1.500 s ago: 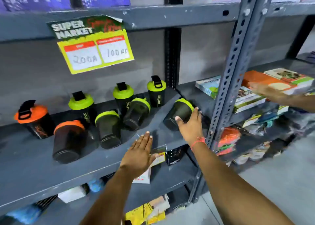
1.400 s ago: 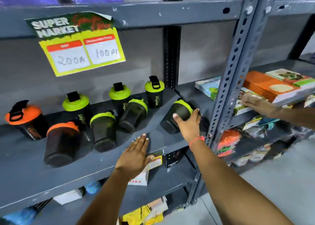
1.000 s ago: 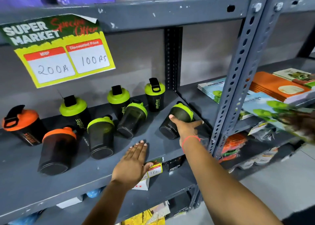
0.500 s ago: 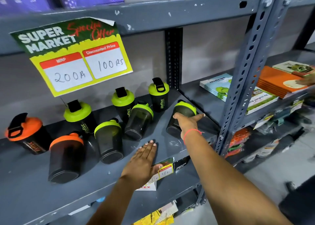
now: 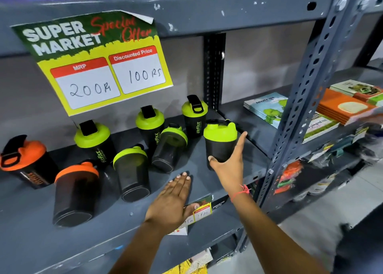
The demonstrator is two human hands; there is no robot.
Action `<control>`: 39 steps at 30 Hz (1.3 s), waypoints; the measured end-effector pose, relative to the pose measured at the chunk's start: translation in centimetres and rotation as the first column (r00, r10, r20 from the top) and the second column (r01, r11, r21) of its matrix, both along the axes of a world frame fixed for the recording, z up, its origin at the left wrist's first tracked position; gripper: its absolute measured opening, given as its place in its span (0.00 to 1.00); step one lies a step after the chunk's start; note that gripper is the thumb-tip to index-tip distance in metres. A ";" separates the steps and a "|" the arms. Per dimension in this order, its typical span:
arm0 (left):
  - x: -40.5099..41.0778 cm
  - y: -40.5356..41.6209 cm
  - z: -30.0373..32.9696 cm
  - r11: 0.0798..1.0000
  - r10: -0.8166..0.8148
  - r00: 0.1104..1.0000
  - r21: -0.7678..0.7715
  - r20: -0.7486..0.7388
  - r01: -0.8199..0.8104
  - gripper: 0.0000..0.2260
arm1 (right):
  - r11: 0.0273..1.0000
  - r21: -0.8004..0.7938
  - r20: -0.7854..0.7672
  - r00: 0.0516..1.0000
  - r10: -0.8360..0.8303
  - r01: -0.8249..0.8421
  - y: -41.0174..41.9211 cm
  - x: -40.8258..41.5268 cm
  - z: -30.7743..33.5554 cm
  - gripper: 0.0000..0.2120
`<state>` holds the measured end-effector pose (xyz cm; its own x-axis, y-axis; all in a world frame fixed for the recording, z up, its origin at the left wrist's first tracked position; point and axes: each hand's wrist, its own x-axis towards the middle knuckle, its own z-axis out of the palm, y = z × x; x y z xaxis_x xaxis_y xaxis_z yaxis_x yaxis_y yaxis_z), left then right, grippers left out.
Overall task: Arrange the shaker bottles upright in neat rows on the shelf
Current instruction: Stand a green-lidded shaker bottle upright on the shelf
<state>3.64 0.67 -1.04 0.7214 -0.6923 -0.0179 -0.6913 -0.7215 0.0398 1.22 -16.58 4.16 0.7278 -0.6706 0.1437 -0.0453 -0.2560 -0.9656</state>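
My right hand (image 5: pixel 229 167) grips a black shaker bottle with a green lid (image 5: pixel 220 142), held upright at the right end of the grey shelf (image 5: pixel 209 188). My left hand (image 5: pixel 173 201) lies flat and open on the shelf's front edge. Three green-lidded shakers (image 5: pixel 193 116) stand upright along the back, with an orange-lidded one (image 5: pixel 24 161) at far left. Two green-lidded shakers (image 5: pixel 131 171) (image 5: pixel 169 147) and an orange-lidded one (image 5: pixel 75 193) lie tipped on their sides in front.
A yellow and green price sign (image 5: pixel 97 62) hangs above the bottles. A perforated grey upright post (image 5: pixel 300 99) bounds the shelf on the right. Books (image 5: pixel 267 107) lie stacked on the neighbouring shelf. Boxes and packets sit on the lower shelves.
My right hand has taken hold of the rightmost tipped shaker and stood it upright. My left hand has stayed flat on the shelf edge.
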 end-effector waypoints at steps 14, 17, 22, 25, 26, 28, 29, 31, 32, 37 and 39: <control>-0.4 -0.2 0.5 0.996 -0.065 0.998 -0.054 0.021 0.066 0.44 | 0.988 -0.143 -0.073 0.996 0.043 -0.053 -1.9 -0.8 -1.5 0.54; -0.4 -0.2 0.8 0.997 -0.064 0.998 -0.038 0.016 0.065 0.44 | 0.988 -0.146 -0.068 0.997 0.048 -0.057 -2.2 -0.5 -1.7 0.55; -0.4 -0.2 1.0 0.999 -0.043 0.998 -0.031 -0.046 0.042 0.45 | 0.993 -0.063 -0.045 0.994 0.097 -0.099 -2.3 -0.7 -2.1 0.56; -0.4 0.0 0.7 0.998 -0.040 0.999 0.037 0.004 0.040 0.37 | 0.996 -0.012 0.069 0.993 0.091 -0.091 -2.7 -1.6 -1.1 0.50; -0.2 -0.1 0.4 0.999 -0.031 0.999 0.038 -0.012 0.032 0.34 | 0.998 -0.016 0.119 0.991 0.056 -0.054 -3.0 -1.9 -0.3 0.47; -0.3 -0.1 0.5 0.999 -0.011 0.999 0.030 -0.046 0.013 0.33 | 0.997 -0.061 0.189 0.981 -0.042 0.054 -3.7 -2.1 1.9 0.37; -0.5 -0.1 0.8 1.000 0.012 0.998 0.015 -0.057 -0.011 0.35 | 0.989 -0.116 0.186 0.980 -0.065 0.087 -4.1 -2.0 3.3 0.31; -0.6 -0.1 1.0 0.998 -0.033 0.996 -0.061 -0.087 0.028 0.42 | 0.950 -0.311 0.105 0.995 -0.001 0.034 -4.9 -1.5 6.3 0.22; -0.5 -0.1 0.9 0.996 -0.049 0.996 -0.077 -0.070 0.044 0.45 | 0.909 -0.412 0.025 0.997 0.073 -0.056 -5.1 -1.1 7.8 0.19; -0.5 -0.1 0.7 0.997 -0.038 0.998 -0.073 -0.051 0.035 0.46 | 0.570 -0.604 -0.538 0.812 0.224 -0.557 -5.8 1.2 11.7 0.17; -0.5 0.0 0.8 0.996 -0.039 0.998 -0.085 -0.052 0.034 0.46 | 0.558 -0.596 -0.579 0.790 0.201 -0.578 -5.8 1.7 12.1 0.16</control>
